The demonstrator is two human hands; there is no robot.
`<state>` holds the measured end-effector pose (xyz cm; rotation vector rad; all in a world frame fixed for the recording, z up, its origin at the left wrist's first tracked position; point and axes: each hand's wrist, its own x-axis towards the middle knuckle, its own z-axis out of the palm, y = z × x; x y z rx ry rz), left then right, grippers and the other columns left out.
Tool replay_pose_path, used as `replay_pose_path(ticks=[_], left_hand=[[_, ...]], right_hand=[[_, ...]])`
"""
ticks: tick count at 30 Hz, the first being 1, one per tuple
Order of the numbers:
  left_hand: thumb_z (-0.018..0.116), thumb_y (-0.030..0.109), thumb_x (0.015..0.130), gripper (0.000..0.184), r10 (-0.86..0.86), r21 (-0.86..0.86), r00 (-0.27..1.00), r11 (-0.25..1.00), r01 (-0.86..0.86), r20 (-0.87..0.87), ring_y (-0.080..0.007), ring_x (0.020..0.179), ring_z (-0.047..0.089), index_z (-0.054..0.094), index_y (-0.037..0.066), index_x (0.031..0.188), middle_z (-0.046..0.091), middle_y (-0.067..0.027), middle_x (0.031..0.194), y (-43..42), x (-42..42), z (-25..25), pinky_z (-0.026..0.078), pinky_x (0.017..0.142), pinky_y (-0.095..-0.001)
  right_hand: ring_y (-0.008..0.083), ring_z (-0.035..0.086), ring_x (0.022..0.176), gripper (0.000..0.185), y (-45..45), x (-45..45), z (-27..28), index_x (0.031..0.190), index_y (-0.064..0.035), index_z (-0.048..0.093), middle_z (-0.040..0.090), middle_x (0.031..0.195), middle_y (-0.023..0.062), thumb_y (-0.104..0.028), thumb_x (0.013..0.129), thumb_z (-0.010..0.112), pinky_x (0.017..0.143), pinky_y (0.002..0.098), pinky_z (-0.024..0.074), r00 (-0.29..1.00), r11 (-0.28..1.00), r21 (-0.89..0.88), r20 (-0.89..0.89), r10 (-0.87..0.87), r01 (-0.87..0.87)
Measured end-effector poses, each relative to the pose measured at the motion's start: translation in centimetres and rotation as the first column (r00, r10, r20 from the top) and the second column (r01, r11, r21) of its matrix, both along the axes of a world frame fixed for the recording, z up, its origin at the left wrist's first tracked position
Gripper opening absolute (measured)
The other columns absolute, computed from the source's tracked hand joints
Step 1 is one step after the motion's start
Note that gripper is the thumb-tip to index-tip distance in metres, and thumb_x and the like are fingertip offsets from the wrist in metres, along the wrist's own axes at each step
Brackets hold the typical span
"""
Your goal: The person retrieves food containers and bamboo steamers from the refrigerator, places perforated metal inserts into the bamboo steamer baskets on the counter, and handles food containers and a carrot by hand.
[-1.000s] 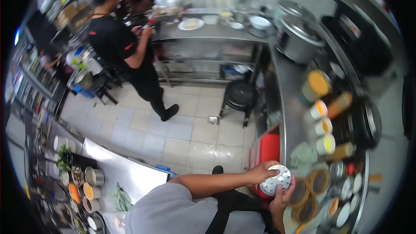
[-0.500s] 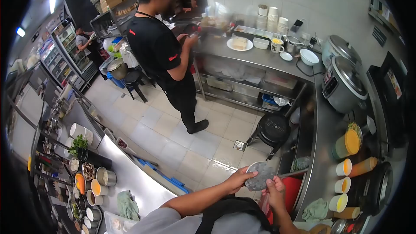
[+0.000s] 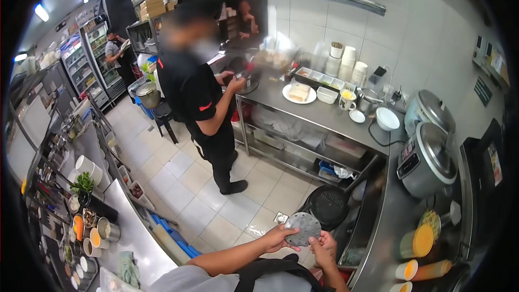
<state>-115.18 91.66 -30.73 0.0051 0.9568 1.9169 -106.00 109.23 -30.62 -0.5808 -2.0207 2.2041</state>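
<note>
Both hands hold a flat grey round disc (image 3: 303,229) with small holes near its rim, out in front of my body. My left hand (image 3: 278,238) grips its left edge, thumb on top and fingers underneath. At the lower right edge, my right hand (image 3: 324,247) pinches it between thumb and fingers. The disc's broad face is turned up towards me, above the floor and in front of a black stool (image 3: 327,205). What the disc is made of, I cannot tell.
A co-worker (image 3: 197,92) in black stands ahead by the steel counter (image 3: 265,97). Rice cookers (image 3: 430,154) and sauce containers (image 3: 423,240) line the right counter. Ingredient tubs (image 3: 108,230) and a green cloth (image 3: 128,269) are on the left. Another person (image 3: 118,57) stands far back.
The disc has turned to show its round face more fully, with both hands still on it. My view has shifted, and the near co-worker's head has turned more towards me.
</note>
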Motion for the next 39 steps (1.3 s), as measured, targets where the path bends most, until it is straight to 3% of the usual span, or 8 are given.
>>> replay_pose_path(ticks=[10, 18, 22, 26, 32, 34, 36, 39], left_hand=[[0.054, 0.026, 0.098, 0.04, 0.051, 0.087, 0.999, 0.995, -0.05, 0.001, -0.0309, 0.106, 0.062, 0.046, 0.0, 0.128, 0.058, -0.0159, 0.123, 6.9, -10.2, -0.5, 0.056, 0.083, -0.0513], [0.062, 0.021, 0.094, 0.043, 0.036, -0.001, 0.991, 0.999, -0.036, -0.133, -0.022, 0.111, 0.059, 0.048, 0.001, 0.129, 0.06, -0.0099, 0.122, 8.3, -21.5, -2.7, 0.051, 0.093, -0.0389], [0.055, 0.024, 0.097, 0.038, -0.004, 0.262, 0.991, 0.965, -0.031, 0.13, -0.0217, 0.099, 0.064, 0.049, 0.001, 0.127, 0.061, -0.0114, 0.119, 8.6, -30.2, -2.8, 0.054, 0.082, -0.0389], [0.054, 0.025, 0.098, 0.035, -0.025, 0.166, 0.996, 0.985, 0.039, -0.088, -0.0211, 0.097, 0.065, 0.051, 0.002, 0.124, 0.063, -0.0111, 0.113, 10.0, -37.8, -1.3, 0.055, 0.077, -0.0383], [0.065, 0.022, 0.092, 0.032, -0.195, -0.002, 0.955, 0.98, 0.2, -0.221, -0.0191, 0.091, 0.067, 0.058, 0.004, 0.117, 0.067, -0.008, 0.107, 13.2, -42.5, -0.9, 0.057, 0.08, -0.0375], [0.068, 0.017, 0.089, 0.031, -0.3, -0.116, 0.881, 0.954, 0.277, -0.365, -0.0197, 0.095, 0.066, 0.059, 0.002, 0.114, 0.067, -0.0083, 0.107, 14.2, -42.5, -2.5, 0.055, 0.085, -0.0375], [0.067, 0.012, 0.087, 0.033, -0.276, -0.059, 0.927, 0.961, 0.27, -0.255, -0.0215, 0.099, 0.065, 0.057, 0.001, 0.117, 0.066, -0.0097, 0.11, 16.0, -41.3, -0.3, 0.05, 0.091, -0.0376], [0.064, 0.005, 0.088, 0.031, -0.384, -0.1, 0.903, 0.923, 0.371, -0.192, -0.0202, 0.1, 0.064, 0.057, 0.0, 0.118, 0.066, -0.0097, 0.109, 18.8, -41.4, 0.1, 0.051, 0.088, -0.0351]], right_hand=[[0.0117, 0.059, 0.056, 0.016, 7.8, -9.5, -1.4, 0.096, -0.0018, 0.053, 0.063, 0.078, 0.0077, -0.006, 0.087, 0.065, 0.048, 0.0239, 0.0499, 0.999, 0.967, -0.251, -0.024, -0.045, 0.038], [0.0123, 0.061, 0.064, 0.016, 9.0, -20.2, -2.8, 0.1, -0.0025, 0.057, 0.065, 0.085, 0.0058, -0.007, 0.087, 0.065, 0.048, 0.0242, 0.0513, 0.998, 0.966, -0.251, 0.035, -0.052, 0.059], [0.0111, 0.06, 0.064, 0.019, 8.5, -26.9, -1.3, 0.103, -0.0041, 0.056, 0.065, 0.088, 0.005, -0.008, 0.087, 0.066, 0.047, 0.0236, 0.0503, 0.986, 0.944, -0.289, -0.006, -0.165, 0.157], [0.0108, 0.06, 0.066, 0.023, 9.2, -32.8, -0.8, 0.108, -0.0048, 0.055, 0.065, 0.09, 0.004, -0.008, 0.087, 0.065, 0.047, 0.0232, 0.0489, 0.969, 0.938, -0.264, -0.037, -0.244, 0.226], [0.0102, 0.06, 0.071, 0.042, 8.2, -37.7, 2.3, 0.122, -0.0026, 0.056, 0.065, 0.095, 0.0024, -0.015, 0.084, 0.068, 0.057, 0.0244, 0.0478, 0.912, 0.901, -0.148, 0.035, -0.408, 0.408], [0.012, 0.062, 0.079, 0.035, 8.9, -37.4, -2.0, 0.113, -0.002, 0.061, 0.067, 0.092, 0.0069, -0.022, 0.085, 0.069, 0.066, 0.03, 0.0513, 0.919, 0.898, 0.202, -0.034, -0.393, 0.391], [0.0124, 0.062, 0.081, 0.035, 8.9, -36.8, 3.7, 0.11, -0.001, 0.062, 0.067, 0.089, 0.0093, -0.024, 0.085, 0.069, 0.071, 0.031, 0.0506, 0.922, 0.887, 0.322, 0.09, -0.377, 0.332], [0.0148, 0.06, 0.078, 0.037, 10.1, -35.3, 0.9, 0.105, 0.0008, 0.064, 0.065, 0.086, 0.0091, -0.029, 0.084, 0.071, 0.07, 0.0323, 0.0488, 0.877, 0.845, 0.265, -0.004, -0.48, 0.464]])
